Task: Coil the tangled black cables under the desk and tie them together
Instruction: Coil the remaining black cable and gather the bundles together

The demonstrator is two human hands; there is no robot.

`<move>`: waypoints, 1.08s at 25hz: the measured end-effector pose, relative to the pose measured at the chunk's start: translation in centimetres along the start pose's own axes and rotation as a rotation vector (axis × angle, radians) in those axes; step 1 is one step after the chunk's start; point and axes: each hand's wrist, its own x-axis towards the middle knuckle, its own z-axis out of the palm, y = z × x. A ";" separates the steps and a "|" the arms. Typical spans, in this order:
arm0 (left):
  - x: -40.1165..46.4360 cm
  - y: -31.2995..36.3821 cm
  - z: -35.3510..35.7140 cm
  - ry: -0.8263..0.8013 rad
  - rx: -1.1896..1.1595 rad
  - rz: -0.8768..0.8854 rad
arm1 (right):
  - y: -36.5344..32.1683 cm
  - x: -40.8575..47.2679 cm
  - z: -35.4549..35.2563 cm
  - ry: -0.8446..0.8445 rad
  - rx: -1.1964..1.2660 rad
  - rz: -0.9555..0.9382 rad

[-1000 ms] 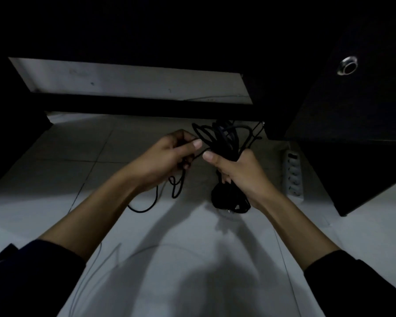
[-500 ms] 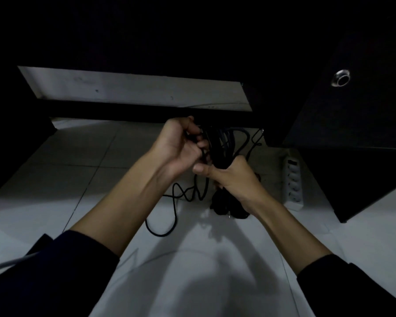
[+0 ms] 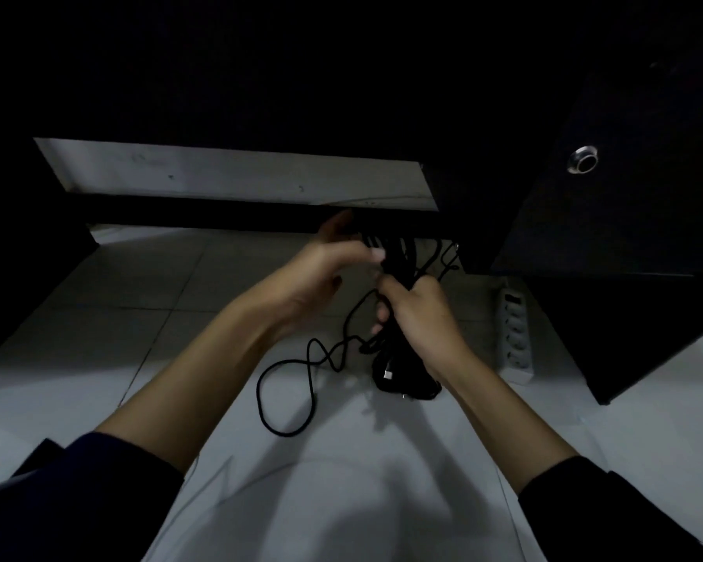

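Dim light under the desk, and the right hand point(image 3: 421, 314) is clenched around the bundle point(image 3: 398, 277) of black cables, gripping it at the middle and holding it upright above the floor point(image 3: 179, 318). The bundle's lower loops point(image 3: 406, 379) hang out below the fist, a small pale plug end showing among them, right down at the tiles. Its upper loops rise out of the fist toward the dark desk edge.

The left hand point(image 3: 325, 265) is up at the top of the bundle, fingers point(image 3: 376, 253) reaching in against the strands. Whether they pinch a strand or only touch is too dark and blurred to tell.

One loose cable point(image 3: 285, 383) trails from the bundle down to the left, kinking, then lying in a wide loop on the floor between the two forearms.

A white power strip point(image 3: 516, 330) lies on the tiles just right of the right wrist, beside the dark cabinet point(image 3: 626, 237), which carries a round metal lock point(image 3: 583, 159).
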 end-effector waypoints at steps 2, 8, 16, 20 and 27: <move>-0.8 -0.7 1.3 -0.138 0.044 -0.056 | 0.2 -0.3 0.3 0.086 -0.217 -0.107; -0.8 -0.9 2.7 0.000 -0.067 -0.030 | -0.5 -1.3 1.6 0.143 -0.727 -0.398; -0.8 -0.9 3.5 0.163 -0.178 -0.011 | -0.4 -1.6 0.8 0.073 -0.487 -0.360; -0.8 -0.4 3.3 0.136 -0.182 0.008 | 0.0 -1.4 0.3 -0.101 -0.215 -0.189; -0.8 -0.2 2.8 -0.036 -0.256 -0.002 | 0.6 -1.3 -1.1 -0.369 -0.050 -0.173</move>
